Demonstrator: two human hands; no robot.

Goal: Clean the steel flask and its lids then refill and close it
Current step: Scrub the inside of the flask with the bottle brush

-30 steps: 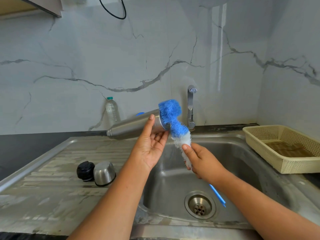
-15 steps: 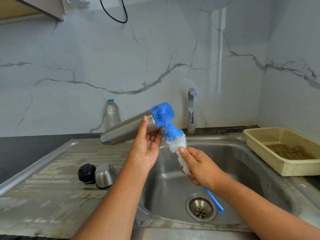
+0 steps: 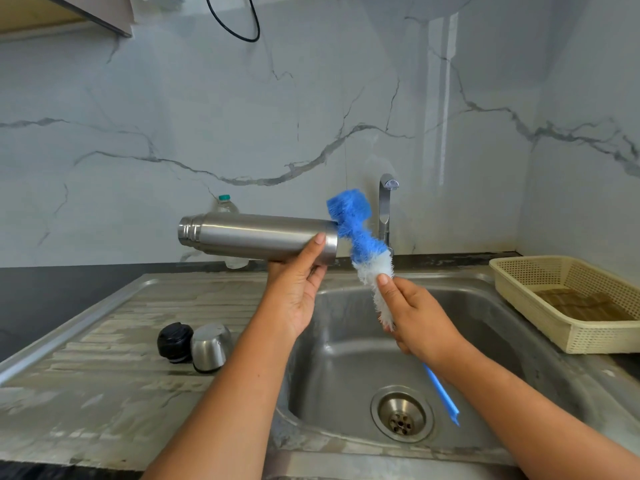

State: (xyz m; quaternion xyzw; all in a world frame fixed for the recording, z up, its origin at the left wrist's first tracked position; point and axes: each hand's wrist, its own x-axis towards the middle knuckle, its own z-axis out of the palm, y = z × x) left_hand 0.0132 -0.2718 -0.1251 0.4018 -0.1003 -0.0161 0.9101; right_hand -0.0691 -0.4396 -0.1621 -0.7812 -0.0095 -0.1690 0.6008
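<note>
From the head camera I see my left hand (image 3: 298, 289) raised over the left edge of the sink (image 3: 485, 341), fingers curled around the base end of the steel flask (image 3: 256, 237), thumb laid along its side. The flask lies almost level in the air, its threaded mouth pointing left, its flat bottom to the right. My right hand (image 3: 415, 317) is closed on the white lower bristles of the bottle brush (image 3: 360, 237), thumb pressing on top; the blue head of the brush touches the flask's bottom, and the blue handle sticks out below my wrist, over the basin near the drain (image 3: 401, 414). On the draining board to the left, the black inner lid (image 3: 175, 342) and the steel cap (image 3: 211, 346) sit touching each other. Behind the flask stands a plastic bottle (image 3: 227, 204); the tap (image 3: 387, 209) rises behind the brush. A cream basket (image 3: 554, 323) rests to the right of the sink.
</note>
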